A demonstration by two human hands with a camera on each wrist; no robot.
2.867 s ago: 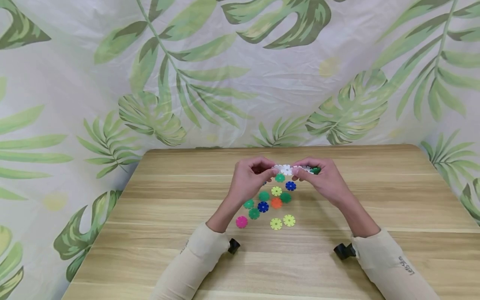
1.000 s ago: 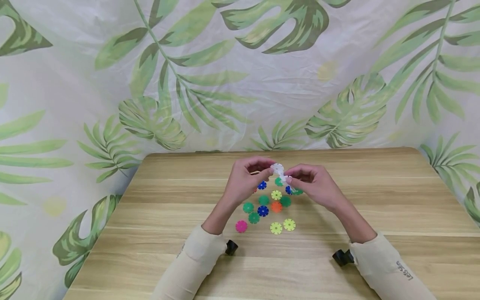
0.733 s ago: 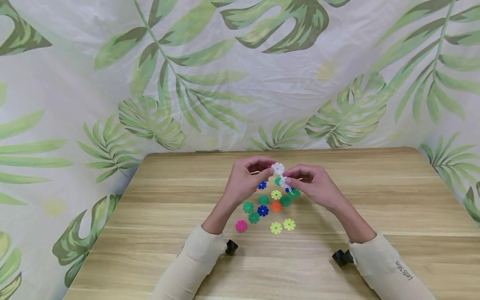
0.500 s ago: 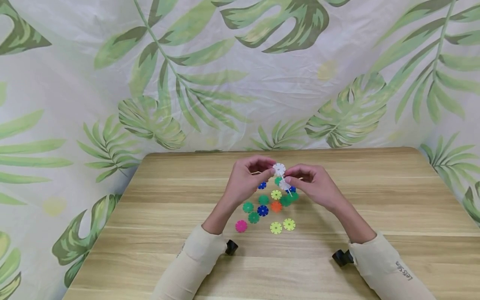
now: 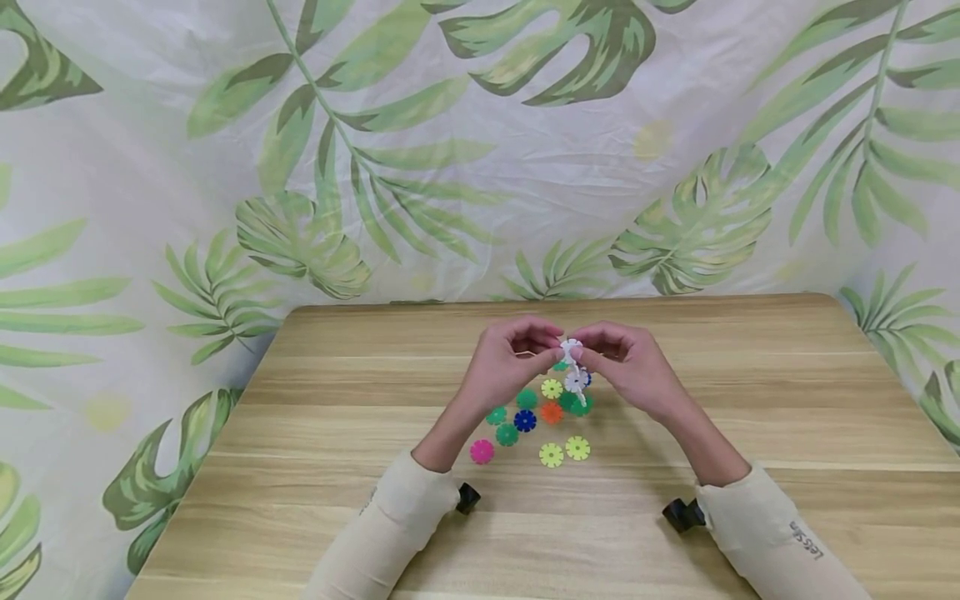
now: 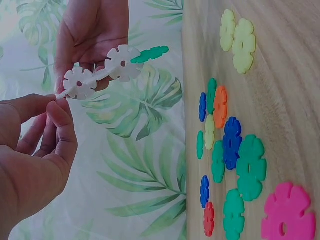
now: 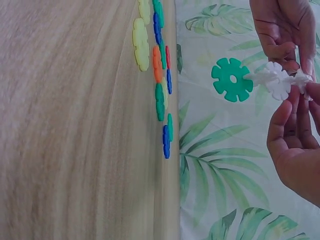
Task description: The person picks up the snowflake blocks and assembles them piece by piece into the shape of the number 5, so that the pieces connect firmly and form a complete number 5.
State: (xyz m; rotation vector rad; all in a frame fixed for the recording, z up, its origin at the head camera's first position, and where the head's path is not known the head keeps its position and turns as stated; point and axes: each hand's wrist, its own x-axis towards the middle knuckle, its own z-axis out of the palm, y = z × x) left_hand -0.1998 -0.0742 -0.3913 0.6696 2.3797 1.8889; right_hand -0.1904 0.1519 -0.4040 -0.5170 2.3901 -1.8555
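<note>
Above the far part of the surface [image 5: 337, 433], you have a short chain [image 5: 576, 382] raised between your hands, its white discs [image 6: 79, 84] slotted edge to face and a green disc [image 7: 233, 80] fixed at the free end. Those joints look done; whether the piece under your fingertips is fully seated, I cannot tell. Plenty lies unjoined: a pink disc [image 5: 482, 452], an orange disc [image 5: 552, 412], two yellow discs [image 5: 577, 448] near your side, a red disc [image 6: 209, 219], plus blue and green ones, so I judge the linking only partway along.

Your left hand [image 5: 510, 367] and right hand [image 5: 633, 367] angle inward, thumbs nearly meeting. Both pinch the chain's white end, fingers curled behind it, while the green end hangs towards you.
</note>
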